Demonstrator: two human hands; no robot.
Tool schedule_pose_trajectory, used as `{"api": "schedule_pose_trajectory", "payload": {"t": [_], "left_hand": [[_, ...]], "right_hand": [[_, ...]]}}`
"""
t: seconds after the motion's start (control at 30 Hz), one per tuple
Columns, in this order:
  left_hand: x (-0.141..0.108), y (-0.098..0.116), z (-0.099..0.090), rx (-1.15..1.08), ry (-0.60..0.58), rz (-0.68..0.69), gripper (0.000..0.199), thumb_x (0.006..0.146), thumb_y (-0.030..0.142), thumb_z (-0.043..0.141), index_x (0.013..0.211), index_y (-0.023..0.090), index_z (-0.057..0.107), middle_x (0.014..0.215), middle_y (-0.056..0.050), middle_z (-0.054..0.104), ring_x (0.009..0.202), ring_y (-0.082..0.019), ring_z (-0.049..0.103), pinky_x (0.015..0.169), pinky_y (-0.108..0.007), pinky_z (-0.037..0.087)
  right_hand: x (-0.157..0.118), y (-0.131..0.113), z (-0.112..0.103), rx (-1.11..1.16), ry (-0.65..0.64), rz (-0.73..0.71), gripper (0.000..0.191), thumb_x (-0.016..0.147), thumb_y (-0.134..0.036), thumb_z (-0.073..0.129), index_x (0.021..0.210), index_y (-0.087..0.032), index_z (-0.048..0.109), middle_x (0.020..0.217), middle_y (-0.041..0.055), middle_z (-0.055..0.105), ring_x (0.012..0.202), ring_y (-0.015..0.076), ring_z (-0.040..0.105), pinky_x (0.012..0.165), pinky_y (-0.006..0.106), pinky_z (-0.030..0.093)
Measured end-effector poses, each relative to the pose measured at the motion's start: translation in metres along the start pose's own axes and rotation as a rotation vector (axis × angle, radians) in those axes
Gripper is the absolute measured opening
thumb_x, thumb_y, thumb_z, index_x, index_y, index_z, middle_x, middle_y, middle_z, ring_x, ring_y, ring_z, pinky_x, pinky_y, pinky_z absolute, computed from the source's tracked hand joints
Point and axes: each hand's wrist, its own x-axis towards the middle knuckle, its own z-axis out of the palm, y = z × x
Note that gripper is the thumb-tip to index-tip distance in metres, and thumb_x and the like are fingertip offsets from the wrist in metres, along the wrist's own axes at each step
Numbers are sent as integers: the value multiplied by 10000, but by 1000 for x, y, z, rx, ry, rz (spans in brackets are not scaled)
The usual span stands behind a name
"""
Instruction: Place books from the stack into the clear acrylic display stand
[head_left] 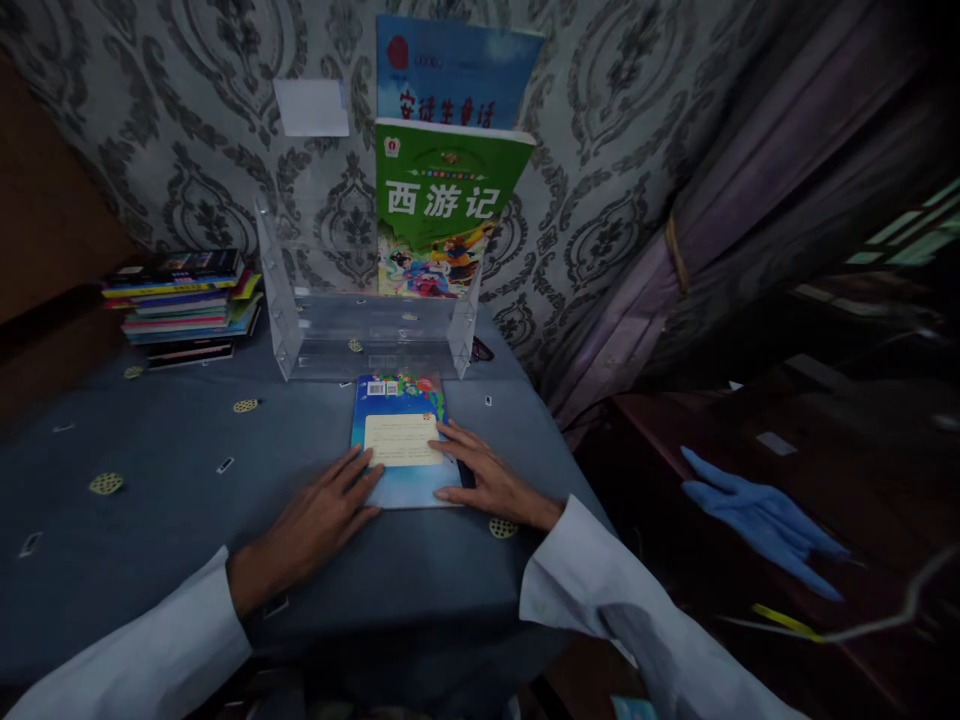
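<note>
A blue book (401, 438) lies flat on the table, its barcode and a cream text panel facing up. On its left edge rests my left hand (324, 510), fingers stretched out. My right hand (487, 475) lies on the right edge of the same book, fingers spread, with part of a dark object showing beneath it. Just behind the book stands a clear acrylic rack (375, 330). A green book (450, 215) with white Chinese characters stands upright in the rack, and a taller blue book (457, 70) shows behind it.
A stack of books (184, 310) sits at the back left of the table (172, 540). Dark glasses (482, 349) lie beside the rack. A white card (312, 107) is at the wall. To the right, a blue glove (761, 515) lies on a dark reddish surface.
</note>
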Motion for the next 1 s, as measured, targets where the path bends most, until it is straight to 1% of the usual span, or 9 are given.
{"api": "schedule_pose_trajectory", "payload": {"t": [0.07, 0.17, 0.27, 0.37, 0.5, 0.6, 0.73, 0.9, 1.0], "left_hand": [[4, -6, -2, -32, 12, -16, 443, 1033, 433, 430, 1406, 230, 553, 1492, -85, 535, 1407, -242, 474, 1142, -416, 453], [20, -28, 1, -60, 23, -72, 461, 1036, 454, 387, 1393, 223, 565, 1469, -83, 561, 1377, -236, 509, 1154, -413, 432], [47, -56, 8, -58, 33, -121, 516, 1035, 475, 338, 1412, 184, 537, 1456, -120, 568, 1368, -261, 516, 1151, -449, 420], [77, -79, 15, -57, 49, -179, 538, 1032, 462, 319, 1408, 136, 523, 1452, -158, 560, 1353, -273, 528, 1136, -456, 424], [99, -89, 20, -34, 98, -222, 489, 1023, 401, 347, 1364, 119, 554, 1441, -170, 562, 1319, -275, 551, 1122, -451, 425], [102, -89, 23, -36, 133, -212, 470, 1022, 377, 349, 1356, 124, 562, 1429, -163, 571, 1318, -271, 545, 1120, -455, 419], [100, -91, 24, -48, 116, -222, 493, 1019, 386, 343, 1377, 111, 543, 1462, -165, 544, 1343, -274, 520, 1137, -470, 394], [95, -94, 20, -83, 82, -193, 530, 1022, 441, 336, 1413, 129, 512, 1507, -155, 503, 1385, -273, 483, 1166, -485, 361], [91, -96, 17, -113, 92, -184, 546, 1021, 484, 315, 1410, 163, 526, 1501, -135, 515, 1380, -285, 490, 1168, -502, 364]], "right_hand": [[7, -1, -3, -37, 5, 12, 690, 898, -601, 616, 1483, -260, 485, 1610, 133, 360, 1523, 331, 238, 1217, 579, 263], [25, 2, -5, -108, 38, 31, 633, 937, -563, 571, 1467, -225, 503, 1586, 156, 396, 1510, 344, 274, 1200, 603, 279], [50, 12, -3, -162, 98, 43, 583, 946, -519, 572, 1439, -211, 533, 1574, 158, 416, 1493, 357, 310, 1182, 604, 312], [75, 24, -1, -171, 160, 51, 563, 963, -476, 545, 1441, -179, 524, 1568, 175, 421, 1481, 339, 343, 1186, 562, 327], [91, 40, 2, -157, 252, 129, 532, 975, -430, 516, 1428, -150, 527, 1539, 194, 454, 1441, 314, 416, 1169, 523, 363], [91, 47, 3, -154, 286, 133, 526, 980, -433, 498, 1415, -140, 536, 1528, 197, 469, 1426, 314, 434, 1166, 523, 362], [90, 47, 4, -170, 281, 116, 541, 981, -435, 485, 1411, -109, 536, 1521, 216, 471, 1417, 333, 437, 1160, 543, 359], [90, 43, 5, -187, 280, 114, 518, 977, -432, 500, 1407, -148, 545, 1517, 180, 488, 1400, 322, 459, 1157, 532, 363], [90, 39, 5, -215, 274, 135, 509, 988, -424, 478, 1417, -156, 534, 1523, 166, 484, 1397, 309, 461, 1155, 512, 369]]}}
